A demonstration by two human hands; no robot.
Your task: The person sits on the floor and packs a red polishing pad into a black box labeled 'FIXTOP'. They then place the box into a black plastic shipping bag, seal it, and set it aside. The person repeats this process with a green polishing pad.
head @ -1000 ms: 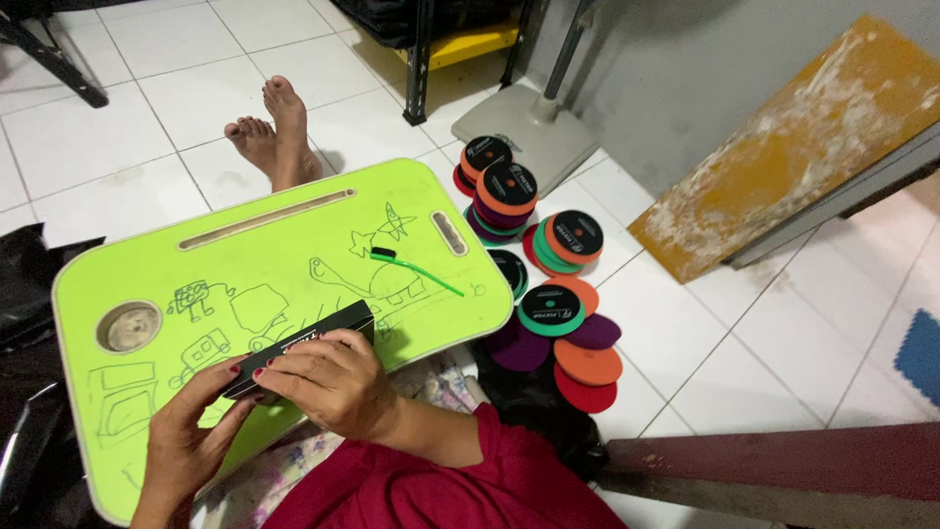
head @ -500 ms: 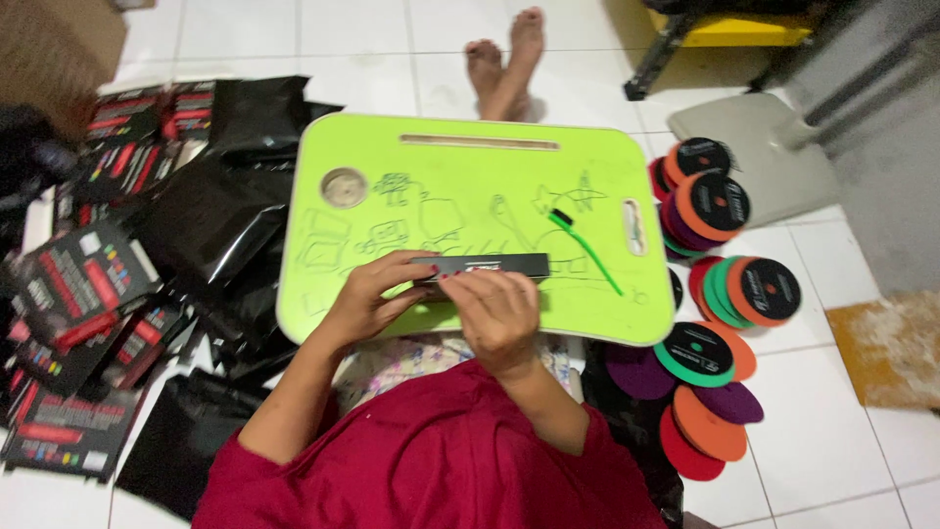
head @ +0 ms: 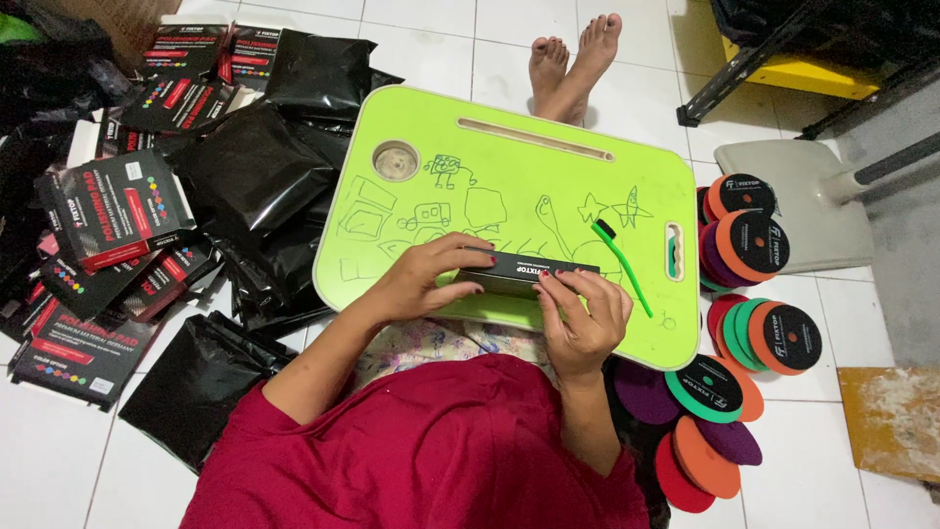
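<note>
Black plastic bags (head: 250, 171) and printed cartons (head: 113, 201) now show left of the lime-green lap tray (head: 548, 191), on whose near edge the left hand (head: 421, 279) and right hand (head: 583, 313) pinch a slim black box (head: 524, 272), unobstructed, a green brush (head: 622, 264) just right, round foam pads (head: 754, 323) beyond.

**Where everything sits**

The lap tray (head: 548, 186) lies across my legs; on it, the box (head: 524, 273) sits between my hands, toothbrush (head: 621, 264) to its right. Bags (head: 255, 176) are piled left, discs (head: 754, 333) stacked right, my feet (head: 573, 59) beyond.
</note>
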